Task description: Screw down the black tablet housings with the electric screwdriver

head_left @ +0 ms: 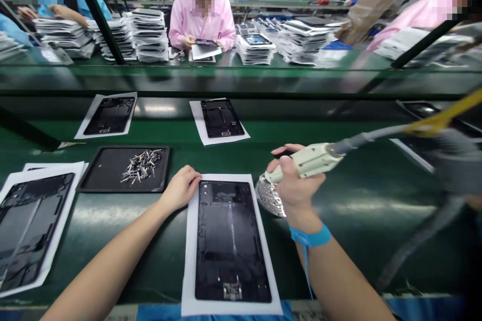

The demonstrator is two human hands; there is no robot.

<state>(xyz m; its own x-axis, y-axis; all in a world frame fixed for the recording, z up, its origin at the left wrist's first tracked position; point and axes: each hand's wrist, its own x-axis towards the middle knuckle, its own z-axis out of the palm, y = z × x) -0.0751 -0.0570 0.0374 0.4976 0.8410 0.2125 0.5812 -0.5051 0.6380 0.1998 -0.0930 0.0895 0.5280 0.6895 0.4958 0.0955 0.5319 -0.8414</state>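
A black tablet housing [231, 241] with a ribbon strip down its middle and a small circuit board near its lower edge lies on a white paper sheet [191, 271] in front of me. My left hand [184, 183] is closed at the sheet's upper left corner, its fingers together on the edge. To the right of the sheet, my right hand [297, 180] grips a cream air gun [318, 158] with a grey hose. Below it is a round, dimpled silver piece [269, 198], partly behind that hand. A blue wrist strap [311, 235] circles my right wrist.
A black tray [107, 170] of small loose parts stands at left. Another tablet housing [33, 225] on paper lies beside it; others [111, 115] [222, 118] lie farther back. A yellow coiled hose [452, 113] hangs at right. Across the bench, a person in pink [203, 15] handles a device.
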